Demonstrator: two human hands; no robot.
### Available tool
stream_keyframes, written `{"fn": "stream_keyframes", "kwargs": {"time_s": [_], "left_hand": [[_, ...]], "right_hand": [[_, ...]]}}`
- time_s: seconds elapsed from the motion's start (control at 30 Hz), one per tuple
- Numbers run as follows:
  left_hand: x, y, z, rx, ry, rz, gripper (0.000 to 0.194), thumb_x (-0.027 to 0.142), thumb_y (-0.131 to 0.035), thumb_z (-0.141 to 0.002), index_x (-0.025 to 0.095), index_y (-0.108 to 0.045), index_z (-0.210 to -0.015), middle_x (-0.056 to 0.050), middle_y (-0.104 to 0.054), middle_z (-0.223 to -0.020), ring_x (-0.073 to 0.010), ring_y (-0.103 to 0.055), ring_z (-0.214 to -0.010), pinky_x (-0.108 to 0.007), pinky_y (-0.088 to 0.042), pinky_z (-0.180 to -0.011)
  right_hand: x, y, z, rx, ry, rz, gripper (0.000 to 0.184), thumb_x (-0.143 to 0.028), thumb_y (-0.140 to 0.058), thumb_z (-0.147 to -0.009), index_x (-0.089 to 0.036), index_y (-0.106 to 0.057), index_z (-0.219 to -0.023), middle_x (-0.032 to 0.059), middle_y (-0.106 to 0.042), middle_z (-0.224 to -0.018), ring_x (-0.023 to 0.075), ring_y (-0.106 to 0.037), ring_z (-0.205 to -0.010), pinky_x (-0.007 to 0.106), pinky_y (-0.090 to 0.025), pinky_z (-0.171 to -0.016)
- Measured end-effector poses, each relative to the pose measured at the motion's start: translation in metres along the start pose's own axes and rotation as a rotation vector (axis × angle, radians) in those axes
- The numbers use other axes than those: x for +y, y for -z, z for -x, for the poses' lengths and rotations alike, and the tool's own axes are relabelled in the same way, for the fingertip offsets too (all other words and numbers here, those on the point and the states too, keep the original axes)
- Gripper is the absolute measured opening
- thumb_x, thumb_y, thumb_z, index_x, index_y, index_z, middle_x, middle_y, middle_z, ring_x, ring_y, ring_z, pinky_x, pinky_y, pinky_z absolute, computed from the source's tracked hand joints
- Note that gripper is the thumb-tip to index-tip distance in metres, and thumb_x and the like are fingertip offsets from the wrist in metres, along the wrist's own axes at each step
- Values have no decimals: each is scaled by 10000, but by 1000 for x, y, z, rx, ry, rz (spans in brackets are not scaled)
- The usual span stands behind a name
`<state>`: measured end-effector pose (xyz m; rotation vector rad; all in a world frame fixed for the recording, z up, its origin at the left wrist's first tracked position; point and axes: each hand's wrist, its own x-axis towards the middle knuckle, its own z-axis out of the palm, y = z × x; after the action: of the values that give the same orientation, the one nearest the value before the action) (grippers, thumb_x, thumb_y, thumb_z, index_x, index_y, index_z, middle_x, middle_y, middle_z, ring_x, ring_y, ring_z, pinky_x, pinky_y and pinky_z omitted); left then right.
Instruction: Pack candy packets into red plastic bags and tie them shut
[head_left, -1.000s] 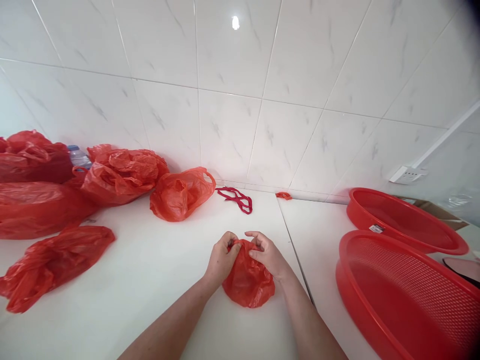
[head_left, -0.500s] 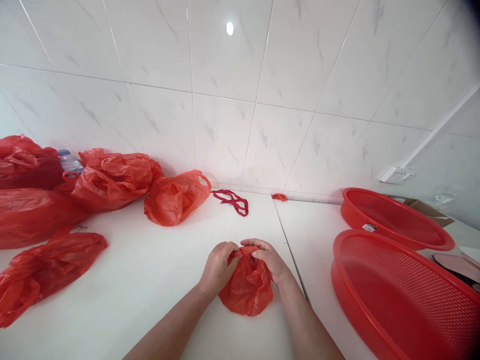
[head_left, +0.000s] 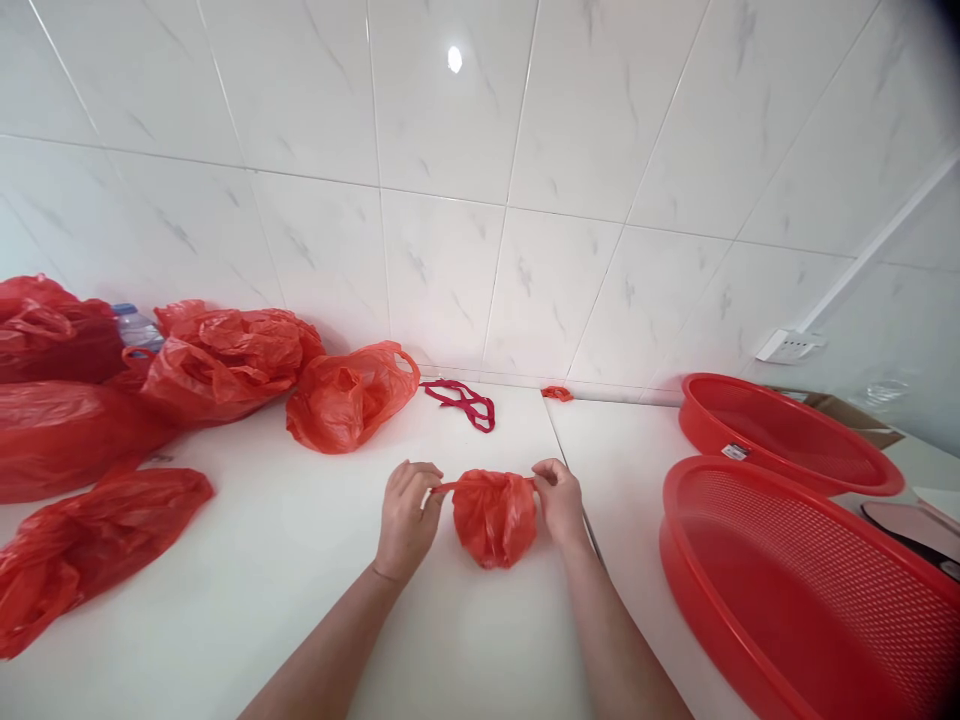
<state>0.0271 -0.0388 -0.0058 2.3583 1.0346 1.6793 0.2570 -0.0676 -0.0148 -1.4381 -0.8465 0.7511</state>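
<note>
A small red plastic bag (head_left: pixel 493 515) sits on the white counter (head_left: pixel 262 590) in front of me. Its two handles are pulled out sideways and stretched taut. My left hand (head_left: pixel 405 518) pinches the left handle, and my right hand (head_left: pixel 559 500) pinches the right one. The bag bulges between my hands as a tight bundle; what it contains is hidden.
Several filled red plastic bags (head_left: pixel 349 395) lie along the wall at the left, with a water bottle (head_left: pixel 135 322) among them. A dark red string (head_left: pixel 461 400) lies near the wall. Two red round baskets (head_left: pixel 810 590) stand at the right, below a wall socket (head_left: pixel 787 345).
My hands were together on top of the bag; they have moved apart, each pulling a handle outward. The bag has drawn into a smaller, tighter bundle.
</note>
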Motion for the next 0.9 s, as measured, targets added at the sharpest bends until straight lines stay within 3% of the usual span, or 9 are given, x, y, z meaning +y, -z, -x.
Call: {"fn": "stream_keyframes", "kwargs": {"time_s": [0.13, 0.27, 0.37, 0.5, 0.63, 0.7, 0.77, 0.9], "left_hand": [[-15, 4, 0, 26, 59, -65, 100, 118, -516, -828, 210, -496, -793, -16, -610, -814, -181, -577, -846, -414, -426, -866], [-16, 3, 2, -14, 206, -48, 79, 151, -495, -834, 212, -498, -785, -15, -603, -809, -183, -579, -839, -379, -454, -818], [-12, 2, 1, -21, 331, 25, 24, 212, -495, -839, 213, -512, -856, -37, -595, -911, -189, -578, -900, -360, -476, -803], [1, -3, 3, -67, 251, 106, 473, 276, -570, -798, 216, -409, -1239, -119, -470, -1275, -245, -433, -1221, -447, -388, -991], [20, -13, 8, -342, 213, 106, 881, 345, -740, -636, 240, -291, -1387, -144, -295, -1454, -305, -308, -1319, -483, -339, -1031], [25, -14, 8, -471, 201, 96, 809, 273, -739, -627, 266, -373, -1348, -108, -409, -1393, -292, -404, -1244, -455, -380, -991], [26, -9, 6, -535, 207, 65, 570, 164, -645, -689, 287, -508, -1229, -52, -584, -1193, -238, -532, -1069, -392, -433, -904], [18, 19, -2, -488, 363, -112, 317, 99, -548, -689, 257, -635, -951, -14, -649, -864, -180, -575, -774, -284, -451, -668]], "right_hand": [[8, 8, -9, 157, 31, 110, 152, -205, -490, -596, -218, -567, -727, 12, -562, -825, 173, -528, -727, 305, -398, -672], [13, 12, -12, 172, 32, 118, 139, -210, -516, -595, -227, -586, -713, 13, -586, -805, 187, -536, -754, 317, -405, -703], [17, 16, -12, 128, 9, 60, 118, -237, -568, -623, -231, -591, -739, 5, -602, -774, 186, -550, -748, 326, -424, -717], [16, 9, -4, -17, -32, -103, 192, -327, -635, -656, -224, -569, -804, -8, -601, -743, 170, -572, -703, 319, -460, -685], [9, -9, 11, -281, -106, -252, 303, -371, -715, -634, -209, -596, -860, 5, -626, -786, 167, -592, -707, 307, -484, -665], [8, -13, 16, -409, -184, -310, 310, -367, -738, -644, -206, -624, -883, 19, -651, -840, 167, -604, -750, 290, -489, -681], [11, -12, 15, -454, -265, -357, 306, -365, -744, -665, -214, -640, -910, 17, -659, -841, 157, -605, -752, 269, -494, -676], [20, -7, 6, -397, -339, -401, 334, -347, -760, -666, -228, -654, -958, 8, -640, -791, 121, -578, -683, 229, -509, -627]]}}
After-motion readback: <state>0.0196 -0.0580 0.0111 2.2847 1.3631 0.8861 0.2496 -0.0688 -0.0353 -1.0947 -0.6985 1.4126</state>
